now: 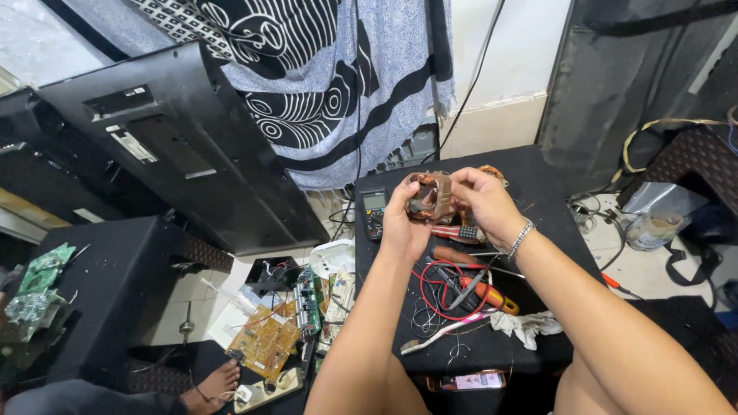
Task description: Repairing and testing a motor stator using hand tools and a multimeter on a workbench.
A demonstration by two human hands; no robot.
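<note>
Forearms, bare, nearest the lens. Left hand (401,219) and right hand (483,201): fingers (461,178) closed around a copper-wound coil (430,197), held between both hands above the black worktop (530,165). Coil likely heavy and stiff, its windings fragile; best gripped by the core's sides. Below the fingers: screwdrivers (480,290), red wire (440,288), white rag (527,324). Left of them: multimeter (374,207).
</note>
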